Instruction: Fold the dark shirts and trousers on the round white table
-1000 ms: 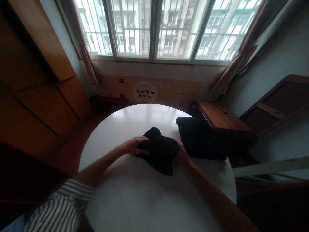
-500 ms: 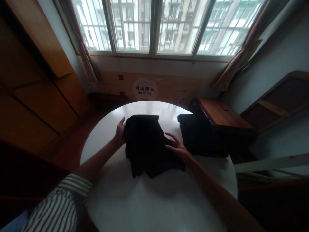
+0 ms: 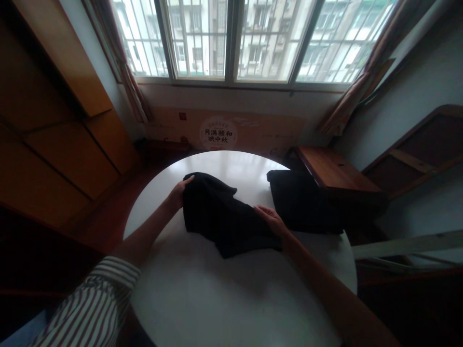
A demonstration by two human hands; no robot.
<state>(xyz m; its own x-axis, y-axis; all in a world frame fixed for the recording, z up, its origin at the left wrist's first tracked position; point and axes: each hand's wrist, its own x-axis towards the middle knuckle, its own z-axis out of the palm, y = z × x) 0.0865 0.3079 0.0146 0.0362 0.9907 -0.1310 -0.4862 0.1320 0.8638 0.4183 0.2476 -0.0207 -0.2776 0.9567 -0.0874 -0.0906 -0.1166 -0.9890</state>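
Note:
A black garment (image 3: 226, 214), its exact kind too dark to make out, stretches between my two hands above the white round table (image 3: 217, 299). My left hand (image 3: 180, 191) grips its upper left edge, the thumb on top and the other fingers hidden behind the cloth. At the right end, my right hand (image 3: 272, 220) pinches the cloth between thumb and fingers. The garment's lower edge hangs in a loose point near the table's middle. A second black piece of clothing (image 3: 306, 205), folded, lies on the table's right side, just beyond my right hand.
A wooden cabinet (image 3: 340, 168) stands against the table's right rear edge. Behind the table a printed cardboard panel (image 3: 253, 129) leans below the barred window (image 3: 231, 43). Wooden cupboards (image 3: 58, 159) are at the left, and a pale rail (image 3: 408, 244) is at the right.
My right hand has closed on the garment's right side, its fingers spread before. My left thumb has come over the cloth's edge. The garment is now pulled out sideways, its lower left part lifted.

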